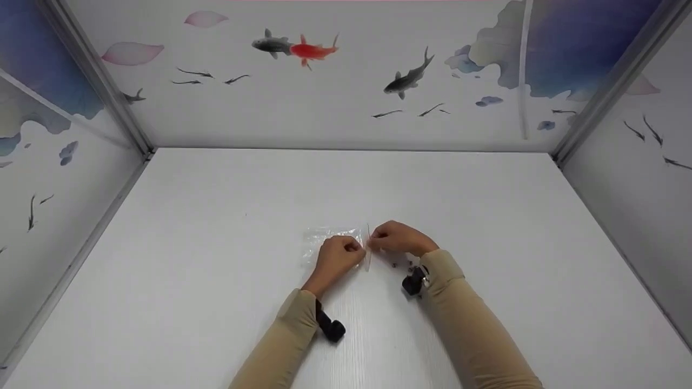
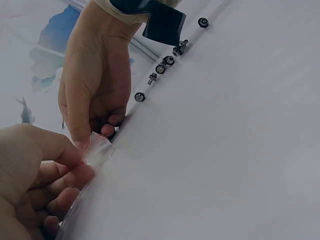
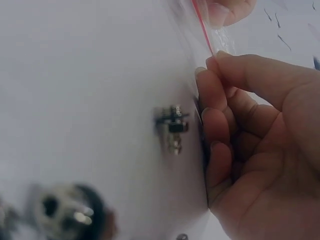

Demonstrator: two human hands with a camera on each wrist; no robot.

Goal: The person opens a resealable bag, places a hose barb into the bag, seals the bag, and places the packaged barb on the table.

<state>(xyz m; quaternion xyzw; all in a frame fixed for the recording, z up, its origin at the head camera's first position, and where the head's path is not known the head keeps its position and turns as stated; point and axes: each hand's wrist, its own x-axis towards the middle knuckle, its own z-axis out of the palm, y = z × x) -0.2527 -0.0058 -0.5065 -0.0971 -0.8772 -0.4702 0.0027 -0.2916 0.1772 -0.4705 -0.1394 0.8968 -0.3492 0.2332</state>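
A clear plastic zip bag [image 1: 319, 243] with a red strip along its mouth lies on the white table, its open end toward the right. My left hand [image 1: 339, 256] pinches the bag near that end between thumb and fingers. Opposite it, my right hand [image 1: 400, 237] pinches the bag's edge by the red strip [image 3: 202, 25]. In the left wrist view the bag's mouth [image 2: 100, 147] stretches between both hands. Small metal fittings with black rings [image 2: 169, 61] lie on the table beside my right wrist; one fitting [image 3: 172, 125] is close to the right fingers.
The white table [image 1: 216, 302] is enclosed by printed panels [image 1: 346, 108] at the back and sides, with metal frame posts [image 1: 600, 81] at the corners. Black wrist cameras [image 1: 332, 329] sit on both sleeves, the right one near the fittings.
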